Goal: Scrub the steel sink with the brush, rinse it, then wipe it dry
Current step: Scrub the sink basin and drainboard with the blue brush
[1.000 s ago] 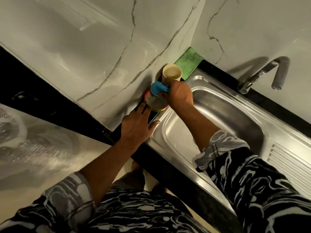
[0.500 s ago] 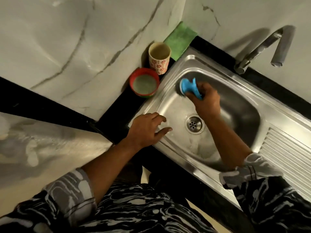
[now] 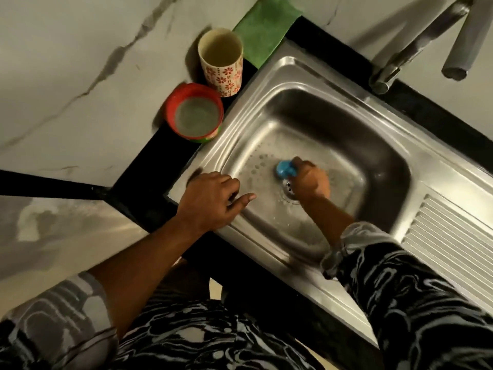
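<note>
Home kitchen, sink corner.
Seen: stainless steel sink with ribbed drainboard (image 3: 346,124) in black stone counter (image 3: 149,166); grey tap (image 3: 458,41), veined white marble wall (image 3: 80,62), flower-patterned cup (image 3: 226,73).

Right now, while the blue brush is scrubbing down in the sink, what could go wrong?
The right hand grips the blue brush right beside the drain, so a slip might knock knuckles on it. The red tub and the flowered cup stand close to the sink rim, near the left hand; a bump could tip them in. That left hand leans on shiny steel, which may be slippery.
</note>
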